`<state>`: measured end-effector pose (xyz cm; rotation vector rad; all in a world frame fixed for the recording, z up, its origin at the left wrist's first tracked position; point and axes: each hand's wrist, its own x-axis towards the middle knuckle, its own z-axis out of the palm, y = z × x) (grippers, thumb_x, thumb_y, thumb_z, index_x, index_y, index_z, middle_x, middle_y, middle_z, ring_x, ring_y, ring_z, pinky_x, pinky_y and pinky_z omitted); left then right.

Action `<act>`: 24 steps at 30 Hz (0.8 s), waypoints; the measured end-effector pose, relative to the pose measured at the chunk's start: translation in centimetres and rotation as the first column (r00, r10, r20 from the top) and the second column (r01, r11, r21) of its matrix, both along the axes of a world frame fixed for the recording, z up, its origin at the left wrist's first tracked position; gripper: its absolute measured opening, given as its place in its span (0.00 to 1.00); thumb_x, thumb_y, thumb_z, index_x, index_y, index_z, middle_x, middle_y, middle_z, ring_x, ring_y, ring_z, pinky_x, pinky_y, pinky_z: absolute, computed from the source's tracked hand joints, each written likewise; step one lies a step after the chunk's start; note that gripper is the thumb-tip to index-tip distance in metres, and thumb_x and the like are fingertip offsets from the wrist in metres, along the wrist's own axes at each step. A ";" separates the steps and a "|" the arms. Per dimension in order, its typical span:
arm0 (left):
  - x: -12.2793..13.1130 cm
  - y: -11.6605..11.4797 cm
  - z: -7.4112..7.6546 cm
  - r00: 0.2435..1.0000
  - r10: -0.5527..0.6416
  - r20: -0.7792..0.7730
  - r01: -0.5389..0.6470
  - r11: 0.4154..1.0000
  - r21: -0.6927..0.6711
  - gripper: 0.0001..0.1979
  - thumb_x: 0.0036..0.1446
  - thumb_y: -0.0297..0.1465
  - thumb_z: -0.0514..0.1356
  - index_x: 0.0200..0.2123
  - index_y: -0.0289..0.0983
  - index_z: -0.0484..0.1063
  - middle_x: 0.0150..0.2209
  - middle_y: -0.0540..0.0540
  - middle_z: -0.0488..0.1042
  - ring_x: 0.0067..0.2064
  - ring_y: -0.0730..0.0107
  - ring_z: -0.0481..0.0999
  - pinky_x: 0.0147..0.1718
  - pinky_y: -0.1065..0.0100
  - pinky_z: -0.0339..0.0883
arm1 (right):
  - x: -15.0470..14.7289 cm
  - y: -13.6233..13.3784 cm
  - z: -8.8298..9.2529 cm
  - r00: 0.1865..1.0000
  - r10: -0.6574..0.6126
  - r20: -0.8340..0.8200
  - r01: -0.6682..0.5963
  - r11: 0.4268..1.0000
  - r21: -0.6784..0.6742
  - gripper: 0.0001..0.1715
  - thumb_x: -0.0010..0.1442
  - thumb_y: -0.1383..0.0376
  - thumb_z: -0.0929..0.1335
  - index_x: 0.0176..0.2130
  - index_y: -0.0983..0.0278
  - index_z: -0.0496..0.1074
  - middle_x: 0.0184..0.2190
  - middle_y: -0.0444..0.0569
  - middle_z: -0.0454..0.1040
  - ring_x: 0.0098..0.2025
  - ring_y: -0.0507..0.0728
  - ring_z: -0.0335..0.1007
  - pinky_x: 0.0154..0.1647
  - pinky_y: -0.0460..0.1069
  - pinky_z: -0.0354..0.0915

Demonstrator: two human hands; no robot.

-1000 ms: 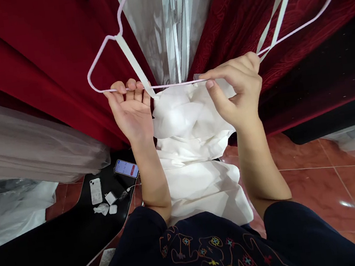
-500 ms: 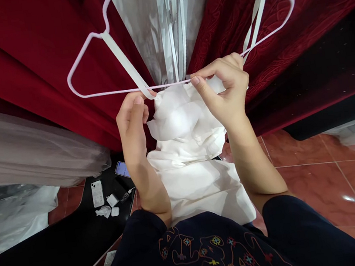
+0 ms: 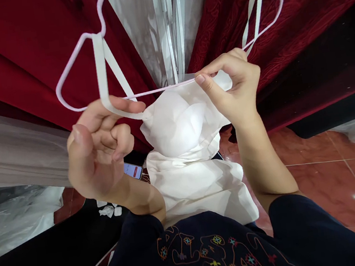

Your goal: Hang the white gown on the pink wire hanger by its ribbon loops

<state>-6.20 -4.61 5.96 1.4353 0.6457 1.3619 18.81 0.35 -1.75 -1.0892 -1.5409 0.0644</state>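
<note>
A pale pink hanger (image 3: 68, 62) stretches across the upper view, its bottom bar above a white dress (image 3: 197, 183) with a sheer layer over its padded top. White straps run up to the notches at both ends. My right hand (image 3: 236, 80) pinches the bar between thumb and forefinger, beside the sheer fabric. On the other side, the left strap (image 3: 101, 73) loops over the extended forefinger of my left hand (image 3: 100, 148). That hand's thumb stands apart, and its other fingers are loosely curled. The hanger's top lies outside the frame.
Dark red drapes (image 3: 20, 45) hang on both sides, with pale shiny cloth (image 3: 135, 20) between them. A black surface (image 3: 49, 256) at lower left carries a lit phone (image 3: 132, 170) and small white items. Red tiles (image 3: 324, 191) cover the floor at right.
My left hand has moved left and toward me, its thumb now away from the fingers, drawing the strap into a wider loop. The hanger's left end has dipped slightly; my right hand still pinches the bar.
</note>
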 end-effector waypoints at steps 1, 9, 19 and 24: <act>-0.2 0.1 0.5 0.999 -0.008 0.043 0.009 1.000 -0.009 0.23 0.62 0.47 0.54 0.44 0.37 0.78 0.44 0.43 0.77 0.14 0.83 0.49 0.06 0.68 0.43 | 0.0 0.2 -0.1 1.000 -0.003 0.000 0.003 1.000 0.000 0.16 0.58 0.51 0.67 0.29 0.60 0.72 0.26 0.43 0.70 0.33 0.50 0.63 0.46 0.53 0.59; -0.4 2.4 -0.8 0.846 0.501 0.181 -0.514 0.857 0.031 0.22 0.70 0.41 0.41 0.48 0.44 0.73 0.59 0.57 0.69 0.55 0.62 0.69 0.42 0.67 0.72 | -0.2 0.3 -0.6 0.996 -0.069 0.054 0.067 0.997 0.039 0.14 0.59 0.52 0.66 0.30 0.58 0.72 0.27 0.43 0.71 0.34 0.50 0.64 0.48 0.55 0.59; 3.9 4.0 -6.3 0.907 0.362 0.214 -0.350 0.932 -0.091 0.30 0.65 0.54 0.38 0.46 0.41 0.71 0.53 0.42 0.72 0.56 0.63 0.73 0.58 0.62 0.64 | -1.2 -0.3 -0.7 0.995 -0.087 0.055 0.083 0.994 0.076 0.10 0.59 0.55 0.68 0.33 0.58 0.74 0.28 0.44 0.73 0.35 0.51 0.65 0.48 0.56 0.57; 4.9 3.4 -4.0 0.921 0.242 0.304 -0.208 0.968 -0.140 0.27 0.63 0.56 0.40 0.31 0.40 0.62 0.37 0.45 0.72 0.48 0.64 0.76 0.54 0.60 0.68 | -2.1 -1.1 0.3 0.997 -0.046 0.063 0.046 0.999 -0.006 0.09 0.59 0.55 0.67 0.34 0.57 0.73 0.32 0.43 0.75 0.37 0.52 0.68 0.50 0.57 0.62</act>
